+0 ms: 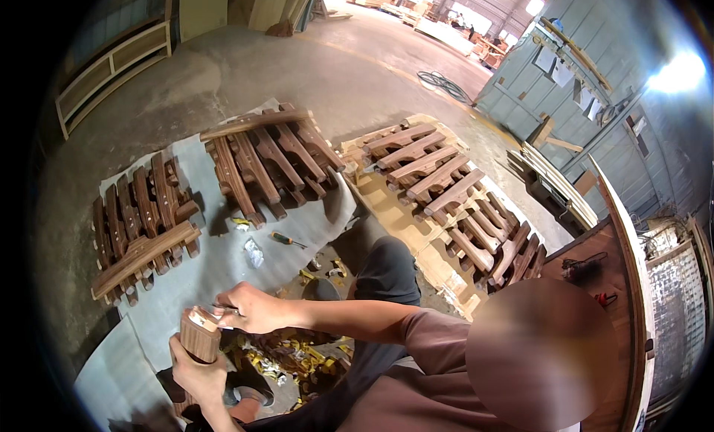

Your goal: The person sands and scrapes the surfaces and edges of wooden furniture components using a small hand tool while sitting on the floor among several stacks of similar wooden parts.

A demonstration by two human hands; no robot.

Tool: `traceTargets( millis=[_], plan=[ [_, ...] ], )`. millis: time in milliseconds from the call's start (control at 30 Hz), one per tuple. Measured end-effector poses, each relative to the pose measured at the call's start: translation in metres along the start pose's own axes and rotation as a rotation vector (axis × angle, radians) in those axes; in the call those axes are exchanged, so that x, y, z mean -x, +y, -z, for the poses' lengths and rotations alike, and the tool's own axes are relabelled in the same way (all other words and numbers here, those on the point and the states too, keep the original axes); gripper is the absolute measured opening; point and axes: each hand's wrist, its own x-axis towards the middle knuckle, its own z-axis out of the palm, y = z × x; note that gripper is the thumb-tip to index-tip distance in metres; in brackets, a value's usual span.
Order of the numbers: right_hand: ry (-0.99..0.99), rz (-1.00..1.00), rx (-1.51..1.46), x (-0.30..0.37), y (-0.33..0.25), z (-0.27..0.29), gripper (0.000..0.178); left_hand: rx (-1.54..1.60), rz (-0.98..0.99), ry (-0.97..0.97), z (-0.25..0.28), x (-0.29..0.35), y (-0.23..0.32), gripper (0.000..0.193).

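Observation:
A brown wooden piece (199,341) with rounded edges stands steeply tilted at the lower left. Its top end shows a pale, light-coloured patch. My left hand (197,372) is wrapped round its side, below that end. Fingers closed, my right hand (256,309) pinches a thin metal tool (227,310) against or just beside the pale patch; the tool's kind is hidden by the fingers. Yellow and white scraps (297,365) litter the floor beneath my arms. A screwdriver (286,240) with a dark green and orange handle lies on the grey sheet farther off.
Shaped brown wooden parts lie in rows on the grey sheet (223,261), a left stack (145,209) and a middle stack (275,160). More parts (431,171) rest on cardboard (401,224) to the right. My bent knee (387,268) rises between. A coiled hose (444,86) lies beyond.

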Motion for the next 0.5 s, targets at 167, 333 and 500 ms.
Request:
traceTargets(
  millis=[167, 333, 500],
  plan=[
    [0.049, 0.167, 0.139, -0.03, 0.023, -0.015, 0.011, 0.09, -0.044, -0.032, 0.02, 0.0, -0.002, 0.054],
    [0.087, 0.036, 0.372, -0.048, 0.032, 0.057, 0.013, -0.168, -0.002, -0.472, -0.012, -0.024, 0.017, 0.076],
    [0.592, 0.012, -0.034, -0.055, -0.053, 0.071, 0.008, -0.127, 0.009, -0.368, -0.003, -0.032, -0.005, 0.067]
  ],
)
